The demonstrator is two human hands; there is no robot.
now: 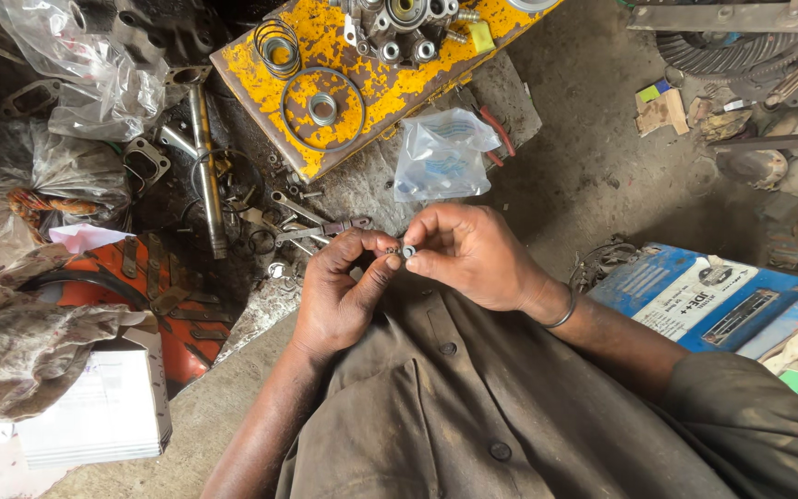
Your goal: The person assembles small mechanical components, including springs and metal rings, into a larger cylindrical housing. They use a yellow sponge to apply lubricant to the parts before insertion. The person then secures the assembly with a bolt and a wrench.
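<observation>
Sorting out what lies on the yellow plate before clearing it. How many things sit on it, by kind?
Wire spring coils: 1
Large thin rings: 1
Small thick metal rings: 1
Grey metal assemblies with round ports: 1
Total: 4, on the yellow plate. Smaller bits cannot be told.

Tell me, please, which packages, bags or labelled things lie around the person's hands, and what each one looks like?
Clear plastic bag: small, crumpled, bluish, above the hands beside the yellow plate.
Large clear bag: top left, wrinkled.
Blue box: flat, right of the hands, with a white label.
White box: lower left, rectangular.
</observation>
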